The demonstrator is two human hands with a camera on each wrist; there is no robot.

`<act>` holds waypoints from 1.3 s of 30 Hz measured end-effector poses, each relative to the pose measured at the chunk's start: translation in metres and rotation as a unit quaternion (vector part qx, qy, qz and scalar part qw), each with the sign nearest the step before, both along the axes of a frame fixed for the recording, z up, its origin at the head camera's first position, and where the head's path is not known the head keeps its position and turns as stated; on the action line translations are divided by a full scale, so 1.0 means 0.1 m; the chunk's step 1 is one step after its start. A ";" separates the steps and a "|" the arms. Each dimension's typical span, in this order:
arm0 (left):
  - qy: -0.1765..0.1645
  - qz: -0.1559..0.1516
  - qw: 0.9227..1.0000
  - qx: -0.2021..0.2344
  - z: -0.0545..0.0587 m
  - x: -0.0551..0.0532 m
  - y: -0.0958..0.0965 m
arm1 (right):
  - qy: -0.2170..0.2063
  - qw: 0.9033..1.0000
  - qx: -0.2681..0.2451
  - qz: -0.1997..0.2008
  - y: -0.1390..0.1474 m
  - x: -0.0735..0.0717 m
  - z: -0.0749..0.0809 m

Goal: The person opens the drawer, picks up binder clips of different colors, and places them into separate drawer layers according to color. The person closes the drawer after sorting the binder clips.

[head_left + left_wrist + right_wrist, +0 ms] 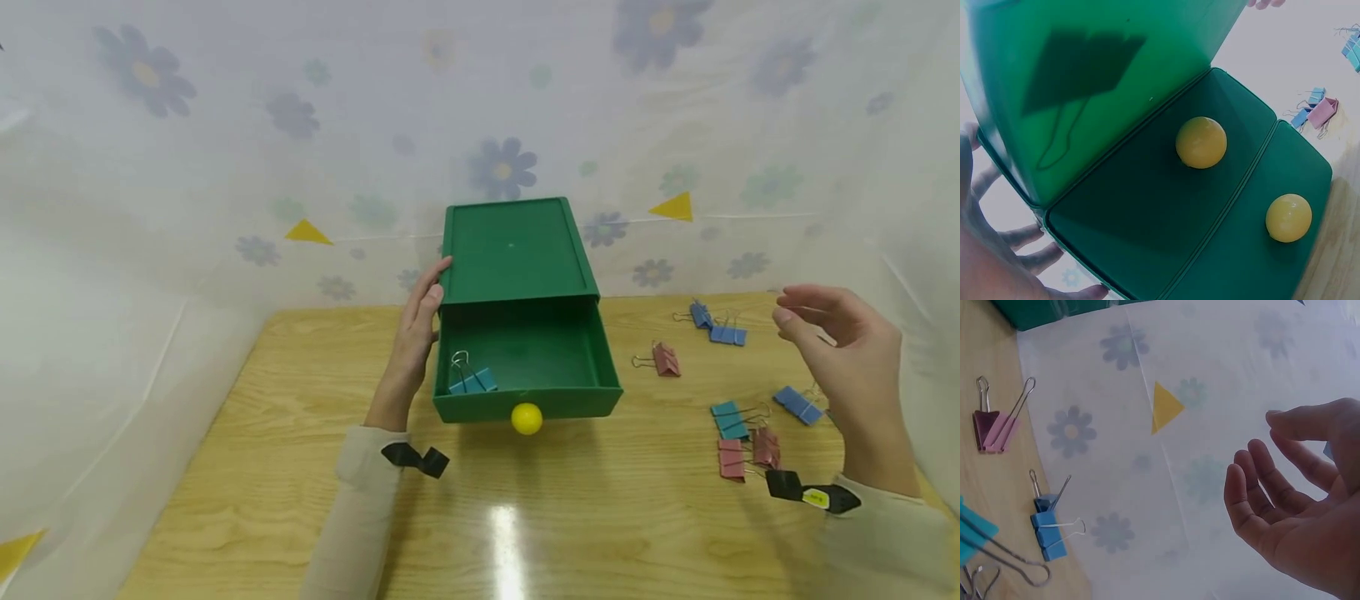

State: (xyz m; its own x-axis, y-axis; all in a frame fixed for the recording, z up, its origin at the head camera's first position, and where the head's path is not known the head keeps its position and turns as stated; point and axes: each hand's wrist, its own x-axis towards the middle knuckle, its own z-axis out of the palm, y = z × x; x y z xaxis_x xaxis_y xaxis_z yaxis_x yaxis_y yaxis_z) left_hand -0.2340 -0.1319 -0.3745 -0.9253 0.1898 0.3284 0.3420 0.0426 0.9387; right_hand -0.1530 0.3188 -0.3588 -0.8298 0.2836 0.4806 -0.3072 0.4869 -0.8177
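With the left hand [409,340] laid, fingers apart, against the drawer box [517,250] at nine o'clock and the right hand [861,367] empty, loosely curled, at three, the nearest pink binder clip [666,360], at four, is judged light, stiff-sprung, best pinched by its body.

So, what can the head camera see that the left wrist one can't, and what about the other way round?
Only the head view: the inside of the open drawer, its round front knob and the yellow triangles.
Only the left wrist view: two lower drawer fronts, each with a yellow ball knob.
Both: the left hand at the green cabinet, and binder clips on the table.
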 end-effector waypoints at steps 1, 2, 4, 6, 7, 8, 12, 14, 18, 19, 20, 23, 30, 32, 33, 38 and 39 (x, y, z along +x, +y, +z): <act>-0.001 -0.001 1.000 0.000 0.03 0.02 0.01 | -0.001 1.000 0.005 -0.004 0.03 0.01 -0.02; -0.001 -0.002 1.000 0.000 0.06 0.05 0.01 | -0.003 1.000 0.010 -0.007 0.07 0.01 -0.03; -0.001 -0.003 1.000 -0.002 0.11 0.09 0.02 | -0.008 1.000 0.018 -0.014 0.14 0.04 -0.06; -0.002 -0.004 1.000 -0.004 0.15 0.12 0.03 | -0.013 0.999 0.021 -0.022 0.22 0.07 -0.09; -0.002 -0.004 1.000 -0.004 0.16 0.13 0.03 | -0.014 0.999 0.023 -0.026 0.27 0.09 -0.10; -0.002 -0.005 1.000 -0.003 0.16 0.13 0.03 | -0.016 0.999 0.023 -0.031 0.31 0.11 -0.11; -0.003 -0.004 1.000 -0.002 0.16 0.14 0.02 | -0.030 0.997 0.035 -0.061 0.45 0.19 -0.21; -0.002 -0.004 1.000 -0.001 0.16 0.13 0.01 | -0.043 0.995 0.043 -0.074 0.51 0.23 -0.28; -0.001 -0.003 1.000 -0.003 0.15 0.14 0.01 | -0.070 0.990 0.071 -0.098 0.63 0.30 -0.40; -0.001 -0.002 1.000 -0.003 0.15 0.14 0.01 | -0.074 0.989 0.074 -0.101 0.66 0.31 -0.43; 0.000 -0.001 1.000 -0.003 0.15 0.14 0.02 | -0.075 0.989 0.074 -0.103 0.70 0.32 -0.45; 0.003 -0.002 1.000 -0.003 0.15 0.14 0.03 | -0.074 0.988 0.086 -0.106 0.79 0.36 -0.53; 0.007 -0.004 1.000 -0.006 0.17 0.15 0.04 | -0.122 0.981 0.097 -0.114 0.97 0.46 -0.73; 0.008 -0.004 1.000 -0.005 0.17 0.15 0.04 | -0.153 0.976 0.101 -0.120 1.00 0.48 -0.79; 0.009 -0.005 1.000 -0.005 0.17 0.14 0.04 | -0.160 0.973 0.108 -0.124 1.01 0.48 -0.82; 0.005 -0.004 1.000 -0.006 0.17 0.15 0.03 | -0.187 0.965 0.140 -0.116 1.09 0.48 -0.94; 0.004 -0.004 1.000 -0.006 0.17 0.14 0.03 | -0.190 0.963 0.152 -0.114 1.10 0.48 -0.96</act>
